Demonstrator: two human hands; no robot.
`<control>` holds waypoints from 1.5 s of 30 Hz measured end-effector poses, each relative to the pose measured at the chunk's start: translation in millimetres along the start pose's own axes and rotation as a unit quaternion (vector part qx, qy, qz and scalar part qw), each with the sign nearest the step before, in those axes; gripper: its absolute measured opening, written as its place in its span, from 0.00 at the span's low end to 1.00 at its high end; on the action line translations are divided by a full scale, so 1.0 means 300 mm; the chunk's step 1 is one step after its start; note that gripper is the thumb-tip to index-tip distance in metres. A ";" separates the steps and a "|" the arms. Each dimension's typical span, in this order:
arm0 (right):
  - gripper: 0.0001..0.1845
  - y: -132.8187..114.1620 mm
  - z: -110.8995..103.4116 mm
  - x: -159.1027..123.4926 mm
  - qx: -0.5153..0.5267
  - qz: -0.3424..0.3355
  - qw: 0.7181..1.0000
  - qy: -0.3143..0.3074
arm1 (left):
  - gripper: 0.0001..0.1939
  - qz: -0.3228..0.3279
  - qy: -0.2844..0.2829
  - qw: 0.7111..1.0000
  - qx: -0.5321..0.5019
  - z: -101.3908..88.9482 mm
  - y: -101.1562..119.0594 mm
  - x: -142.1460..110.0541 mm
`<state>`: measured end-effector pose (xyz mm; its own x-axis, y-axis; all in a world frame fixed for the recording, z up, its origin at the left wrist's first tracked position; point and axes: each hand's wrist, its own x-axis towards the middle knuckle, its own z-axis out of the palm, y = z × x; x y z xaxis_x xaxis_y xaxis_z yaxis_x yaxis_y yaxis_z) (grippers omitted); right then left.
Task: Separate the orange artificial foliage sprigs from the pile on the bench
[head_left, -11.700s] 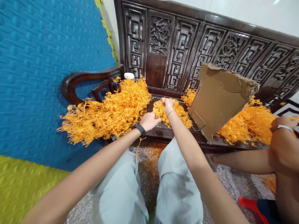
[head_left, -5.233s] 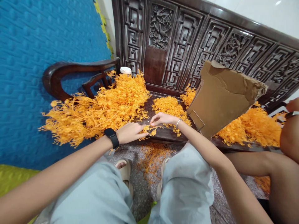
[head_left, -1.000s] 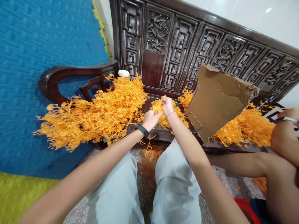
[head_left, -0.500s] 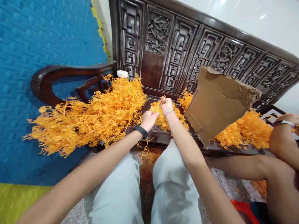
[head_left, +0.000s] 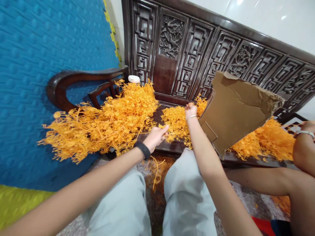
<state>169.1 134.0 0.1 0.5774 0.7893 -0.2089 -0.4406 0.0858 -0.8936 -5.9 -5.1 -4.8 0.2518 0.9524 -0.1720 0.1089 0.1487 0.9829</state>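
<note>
My left hand [head_left: 155,137], with a black band on the wrist, is closed in a pinch on a small orange plastic sprig [head_left: 164,128] at the front edge of the dark wooden bench [head_left: 172,147]. My right hand [head_left: 190,110], wearing a thin bracelet, is further back with fingers curled over the small middle heap of orange pieces [head_left: 176,122], right beside the torn cardboard sheet [head_left: 236,109]. What it holds is hidden. A big pile of orange plastic branches [head_left: 103,121] lies to the left of my hands.
Another orange heap [head_left: 268,141] lies behind the cardboard. A second person's arm and wrist [head_left: 304,144] are at the right edge. A white-capped jar [head_left: 134,79] stands by the carved backrest. Orange scraps [head_left: 157,168] litter the floor between my legs. Blue foam matting [head_left: 36,49] covers the left.
My right hand has moved right and back toward the cardboard, away from my left hand. My left hand has drawn toward the bench's front edge. A strand hangs lower between my knees.
</note>
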 end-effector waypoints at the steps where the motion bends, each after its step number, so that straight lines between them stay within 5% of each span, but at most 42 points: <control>1: 0.11 -0.008 -0.031 0.018 -0.007 -0.006 1.000 0.011 | 0.21 0.053 -0.003 0.998 0.038 -0.012 -0.005 -0.018; 4: 0.07 -0.006 -0.093 0.050 -0.038 -0.002 0.999 -0.004 | 0.22 0.166 0.004 0.977 0.137 -0.060 -0.018 -0.042; 11: 0.06 0.053 -0.094 0.041 -0.107 0.032 0.987 -0.112 | 0.19 0.186 0.054 0.943 0.272 -0.185 -0.051 -0.048; 17: 0.05 0.045 -0.132 0.044 -0.139 0.050 0.975 -0.167 | 0.18 0.177 0.057 0.932 0.312 -0.215 -0.068 -0.049; 22: 0.03 0.027 -0.121 -0.051 -0.161 0.069 0.949 -0.261 | 0.17 0.168 0.112 0.960 0.193 -0.198 -0.054 -0.036; 27: 0.08 -0.022 -0.075 -0.249 -0.179 0.022 0.884 -0.431 | 0.19 0.189 0.126 0.973 0.036 -0.166 0.008 -0.072; 35: 0.06 -0.091 -0.086 -0.464 -0.182 -0.105 0.835 -0.509 | 0.18 0.166 0.117 0.979 -0.019 -0.154 0.036 -0.103; 40: 0.06 -0.086 -0.110 -0.522 -0.236 -0.157 0.785 -0.550 | 0.22 0.162 0.057 0.985 -0.034 -0.141 0.050 -0.131; 45: 0.08 -0.094 -0.130 -0.527 -0.218 -0.157 0.774 -0.574 | 0.20 0.157 0.033 0.986 -0.037 -0.137 0.063 -0.160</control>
<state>117.1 -17.1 42.8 -0.4923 0.8125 0.3123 0.0157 0.3670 -0.9301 -55.4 -37.0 24.6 0.1992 0.9694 0.1434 -0.0354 -0.1391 0.9896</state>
